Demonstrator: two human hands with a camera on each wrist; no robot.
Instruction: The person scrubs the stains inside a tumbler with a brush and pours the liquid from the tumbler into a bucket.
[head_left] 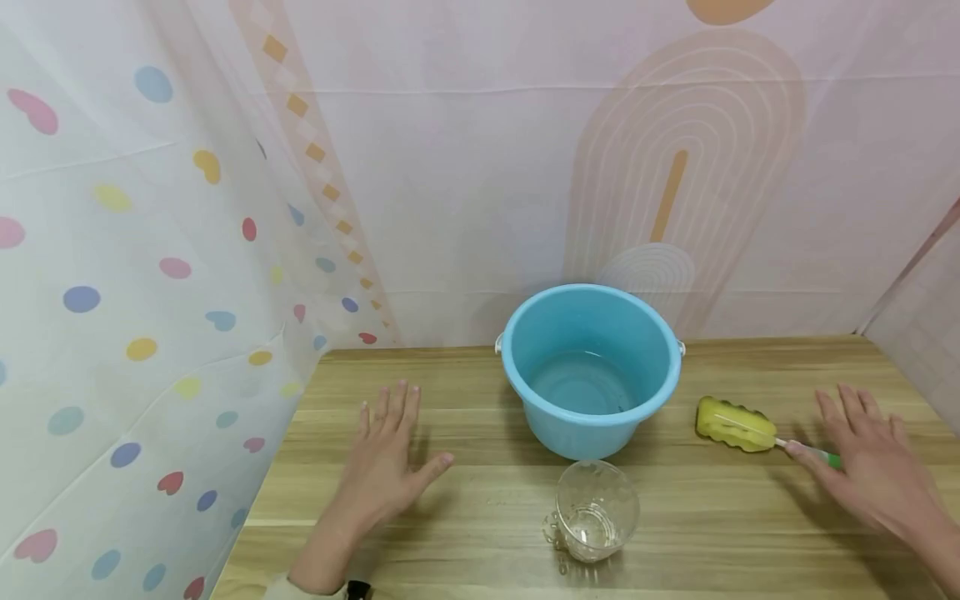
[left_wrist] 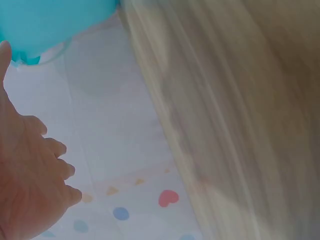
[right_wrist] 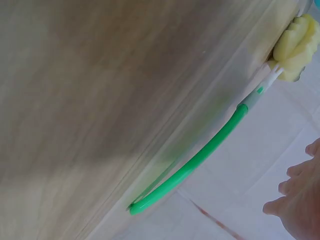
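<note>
My left hand is held over the left part of the table with its fingers straight and spread, holding nothing. On the right, my right hand hovers with fingers extended above the green handle of a sponge brush. The brush's yellow sponge head lies on the wood, pointing toward a light blue bucket. Some water covers the bucket's bottom. In front of the bucket stands a clear glass cup, upright, with a handle on its left side.
The wooden table ends at a pale patterned curtain behind the bucket. Another curtain with coloured dots hangs along the left side. A white bucket handle hangs at the bucket's side in the left wrist view.
</note>
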